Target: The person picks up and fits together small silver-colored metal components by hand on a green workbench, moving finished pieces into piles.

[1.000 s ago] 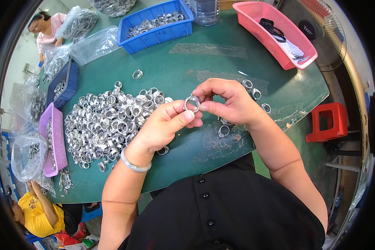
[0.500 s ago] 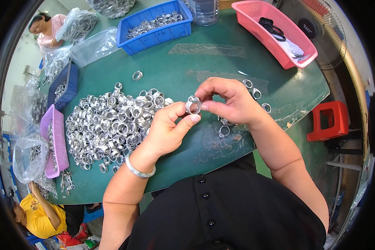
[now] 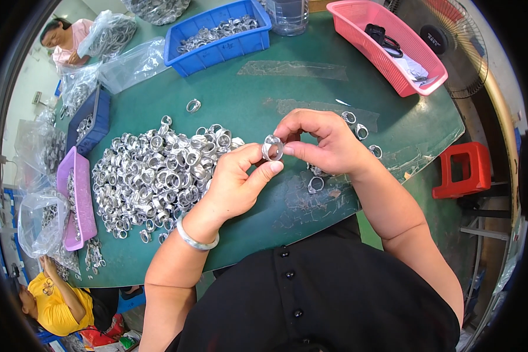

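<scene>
My left hand (image 3: 236,180) and my right hand (image 3: 324,142) meet over the middle of the green table (image 3: 217,97). Between their fingertips stands a shiny round metal hose clamp (image 3: 272,148). The left thumb and forefinger pinch it from the left and below, while the right thumb and fingertips grip its right side. To the left of my hands a large heap of similar clamps (image 3: 152,176) lies loose. Just below my right hand sits a single clamp (image 3: 315,185), with others partly hidden under the palm. Beyond the heap lies another lone clamp (image 3: 193,105).
A blue bin (image 3: 217,53) of metal parts stands at the back, beside a clear plastic jug (image 3: 287,17). A pink basket (image 3: 413,85) with scissors is far right, near a fan (image 3: 452,41). A purple tray (image 3: 79,199) edges the left. A red stool (image 3: 463,170) stands right. Two people work leftward.
My hands and the clamp between them stay almost still. At the far left, the hand of the person in pink has shifted slightly.
</scene>
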A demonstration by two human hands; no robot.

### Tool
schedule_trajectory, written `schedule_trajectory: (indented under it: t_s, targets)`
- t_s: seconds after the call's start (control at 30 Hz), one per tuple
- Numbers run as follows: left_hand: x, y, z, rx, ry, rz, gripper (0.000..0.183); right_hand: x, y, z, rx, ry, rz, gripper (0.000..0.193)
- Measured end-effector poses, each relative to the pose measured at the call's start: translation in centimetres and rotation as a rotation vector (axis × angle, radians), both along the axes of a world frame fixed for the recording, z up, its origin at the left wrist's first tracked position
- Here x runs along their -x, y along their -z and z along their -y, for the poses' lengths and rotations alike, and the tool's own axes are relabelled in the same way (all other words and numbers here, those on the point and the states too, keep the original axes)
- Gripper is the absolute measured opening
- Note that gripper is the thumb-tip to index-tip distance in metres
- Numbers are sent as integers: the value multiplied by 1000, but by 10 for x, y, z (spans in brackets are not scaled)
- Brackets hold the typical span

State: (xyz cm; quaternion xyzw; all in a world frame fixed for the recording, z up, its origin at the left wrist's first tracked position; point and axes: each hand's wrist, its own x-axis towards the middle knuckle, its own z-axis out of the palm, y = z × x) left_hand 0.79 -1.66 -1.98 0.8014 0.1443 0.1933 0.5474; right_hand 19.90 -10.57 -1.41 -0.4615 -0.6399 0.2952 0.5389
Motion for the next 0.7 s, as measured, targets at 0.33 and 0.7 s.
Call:
schedule_trajectory:
  t_s: [0.33, 0.7]
  targets:
    - [0, -4, 3, 387, 6, 4, 21, 0, 0, 0, 7, 0, -21, 18]
    - [3, -26, -7, -358, -83, -503, 12, -24, -6, -1, -3, 224, 7, 13]
